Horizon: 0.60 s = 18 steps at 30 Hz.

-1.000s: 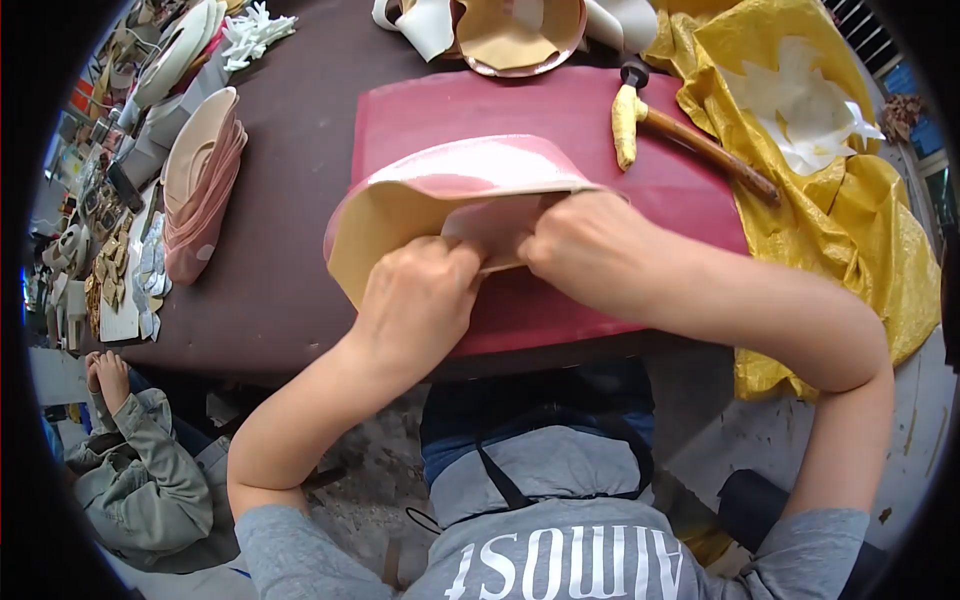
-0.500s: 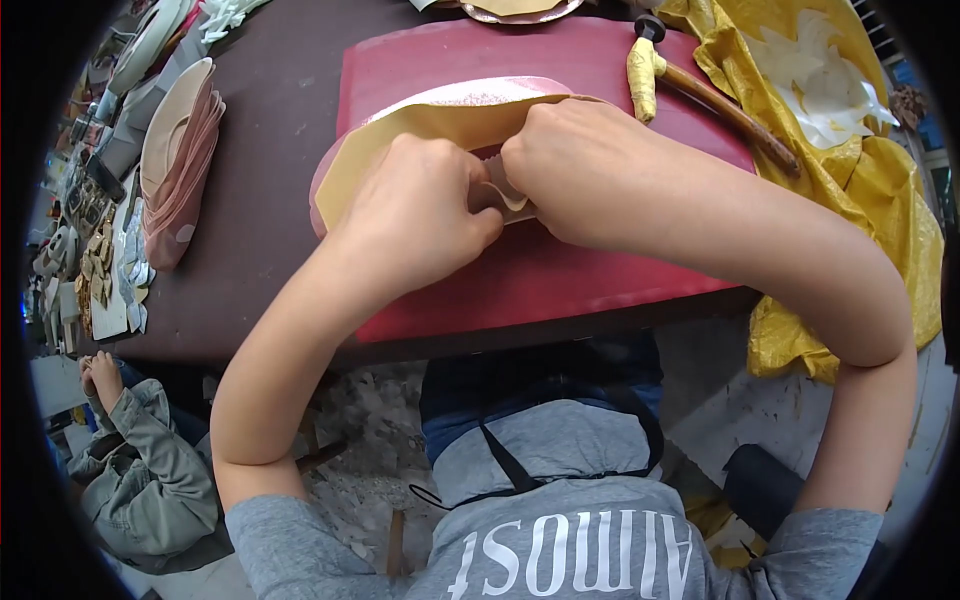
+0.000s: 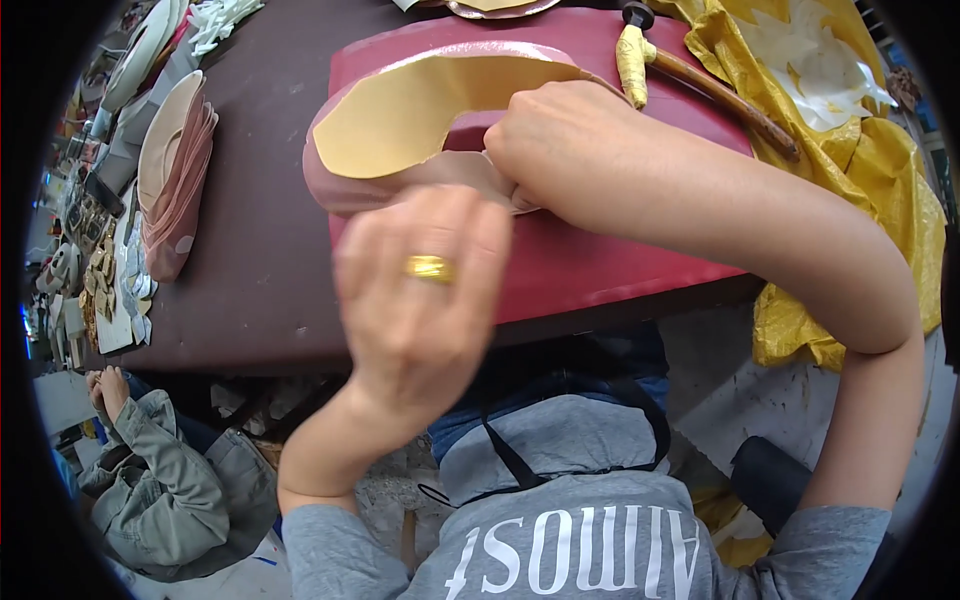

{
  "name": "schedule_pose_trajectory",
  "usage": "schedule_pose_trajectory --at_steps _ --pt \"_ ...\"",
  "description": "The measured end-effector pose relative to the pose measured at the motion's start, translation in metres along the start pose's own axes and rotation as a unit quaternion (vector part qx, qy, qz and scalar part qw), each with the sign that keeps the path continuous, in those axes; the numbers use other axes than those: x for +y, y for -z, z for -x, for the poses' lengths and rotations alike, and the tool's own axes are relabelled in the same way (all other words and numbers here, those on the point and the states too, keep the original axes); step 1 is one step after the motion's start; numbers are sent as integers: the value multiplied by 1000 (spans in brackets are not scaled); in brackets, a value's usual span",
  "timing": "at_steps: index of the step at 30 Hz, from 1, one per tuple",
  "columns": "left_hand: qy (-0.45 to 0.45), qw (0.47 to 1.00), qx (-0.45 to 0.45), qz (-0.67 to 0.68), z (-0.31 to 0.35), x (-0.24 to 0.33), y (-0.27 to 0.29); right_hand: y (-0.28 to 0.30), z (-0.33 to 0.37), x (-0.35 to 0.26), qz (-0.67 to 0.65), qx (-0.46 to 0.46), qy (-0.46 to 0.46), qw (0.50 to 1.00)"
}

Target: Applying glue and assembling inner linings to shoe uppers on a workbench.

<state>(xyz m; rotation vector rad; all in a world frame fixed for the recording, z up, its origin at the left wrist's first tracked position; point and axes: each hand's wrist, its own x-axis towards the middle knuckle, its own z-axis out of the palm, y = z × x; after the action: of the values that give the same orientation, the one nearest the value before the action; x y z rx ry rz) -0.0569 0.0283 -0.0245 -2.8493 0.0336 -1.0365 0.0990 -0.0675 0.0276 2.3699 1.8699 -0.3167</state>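
A pink shoe upper (image 3: pixel 335 188) with a curved tan lining piece (image 3: pixel 385 125) lies in front of me on a red mat (image 3: pixel 590 275). My right hand (image 3: pixel 555 130) is closed on the inner edge of the upper, knuckles up; its fingertips are hidden beneath. Nearer to me, just off the upper's near edge, is my left hand (image 3: pixel 425 275), with a gold ring on one finger. Motion smears it and its fingertips are turned out of sight, so whether it holds anything does not show.
A hammer (image 3: pixel 715 95) with a yellow-wrapped head lies at the mat's far right, beside yellow sheeting (image 3: pixel 850 190). Stacked pink uppers (image 3: pixel 180 175) stand at left on the dark table (image 3: pixel 265 180). A seated person (image 3: pixel 165 470) is at lower left; another pink piece (image 3: pixel 500 8) lies at the far edge.
My left hand has come off the upper and moved toward me. The tan lining now shows more fully. My right hand stays closed at the upper's inner edge.
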Motion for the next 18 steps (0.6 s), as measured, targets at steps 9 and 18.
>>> schedule_pose_trajectory --at_steps 9,18 --pt "3 993 -94 67 20 24 -23 9 0 5 -109 -21 -61 992" --pt "-7 989 -127 76 10 25 -23 26 2 9 -68 -48 -17 996"
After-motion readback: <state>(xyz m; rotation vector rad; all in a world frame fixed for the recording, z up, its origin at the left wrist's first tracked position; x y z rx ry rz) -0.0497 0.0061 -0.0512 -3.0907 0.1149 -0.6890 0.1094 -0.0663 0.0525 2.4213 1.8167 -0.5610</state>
